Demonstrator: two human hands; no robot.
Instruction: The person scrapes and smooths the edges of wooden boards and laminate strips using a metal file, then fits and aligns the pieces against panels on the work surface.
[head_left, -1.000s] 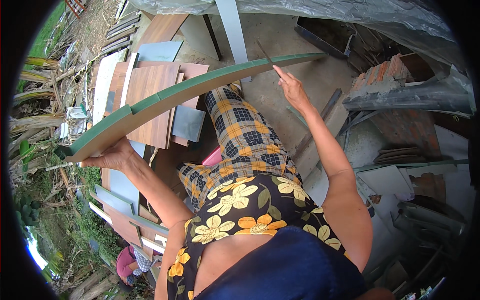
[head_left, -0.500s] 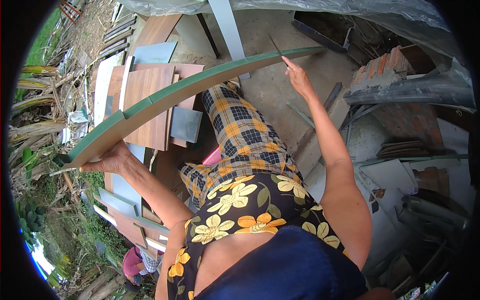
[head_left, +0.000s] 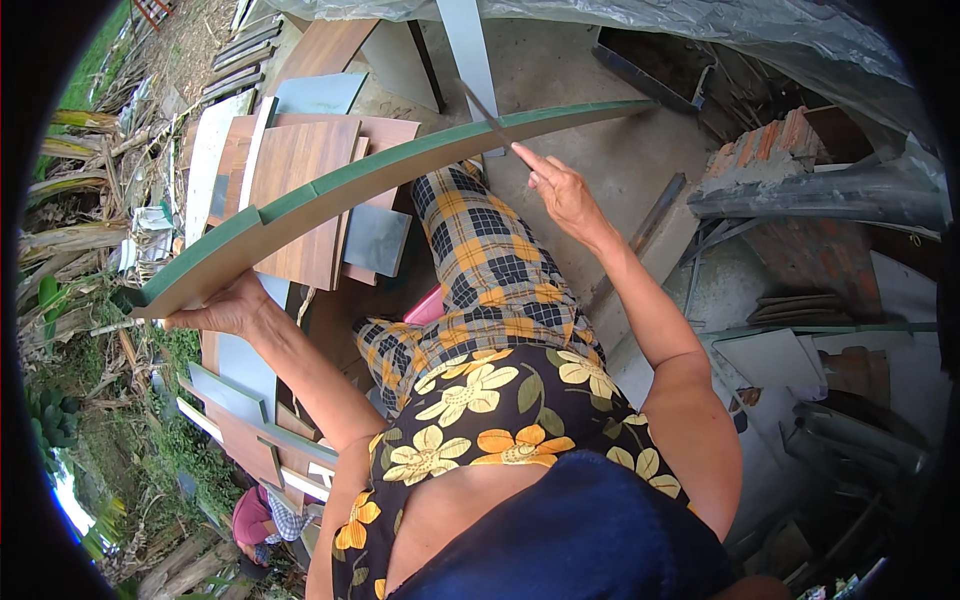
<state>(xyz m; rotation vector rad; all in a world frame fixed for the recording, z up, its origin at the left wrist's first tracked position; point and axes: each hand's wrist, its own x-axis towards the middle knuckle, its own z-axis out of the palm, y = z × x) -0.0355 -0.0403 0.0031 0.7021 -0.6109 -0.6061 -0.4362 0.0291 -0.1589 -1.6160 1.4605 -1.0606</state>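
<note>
A long, narrow brown board (head_left: 400,172), bowed by the lens, spans the view from lower left to upper right. Its upper edge is green (head_left: 350,178), with a small step in it towards the left. My left hand (head_left: 228,303) grips the board near its left end from below; some of the fingers are hidden behind it. In my right hand (head_left: 567,195) is a thin, dark knife-like blade (head_left: 485,112), its handle mostly covered by closed fingers. The blade crosses the green edge right of the board's middle and points up and left.
Wood-grain panels (head_left: 300,180) and grey offcuts are stacked on the left, beyond the board. A pale upright plank (head_left: 468,60) stands ahead. Broken brickwork (head_left: 770,145) and a dark beam lie to the right. Another person (head_left: 255,520) is at the lower left.
My right hand and the blade have moved left and slightly down along the board's green edge. The left hand keeps its hold, and the board has shifted only slightly.
</note>
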